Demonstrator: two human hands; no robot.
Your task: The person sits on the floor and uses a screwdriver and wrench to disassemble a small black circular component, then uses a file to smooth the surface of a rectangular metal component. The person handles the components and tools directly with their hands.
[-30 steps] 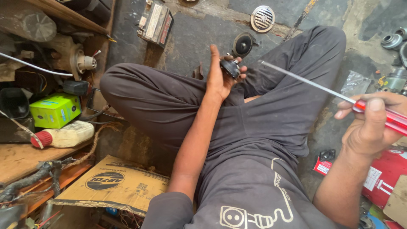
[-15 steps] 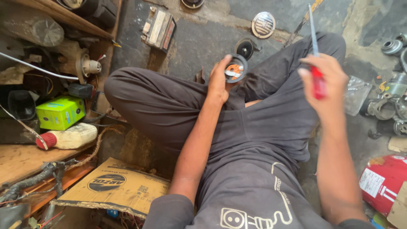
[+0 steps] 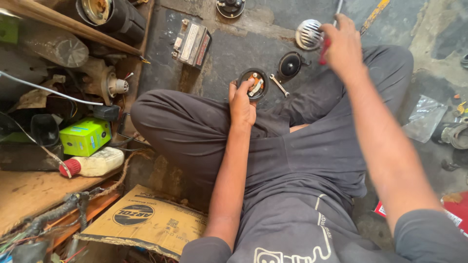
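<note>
A person in dark grey trousers sits cross-legged on a stained concrete floor, the left hand closed on the rim of a round black horn housing whose open face shows orange and white parts, held just above the left knee. The right hand is stretched out beyond the housing, fingers wrapped around the red handle of a screwdriver whose steel shaft points away toward the top edge of the view. Just right of the housing a small metal spanner lies on the floor, with a black horn cover beside it and a round chrome grille a little farther on, close to the right hand. Beyond the housing rests a grey rectangular electrical unit, and another round black part sits at the top edge. Left of the housing, a cluttered wooden shelf carries a green box, a white bottle with a red cap, loose wires and worn motor parts. Near the person's left elbow, well short of the housing, a flattened cardboard box leans against the shelf. Far right of the housing lies a crumpled clear plastic bag.
</note>
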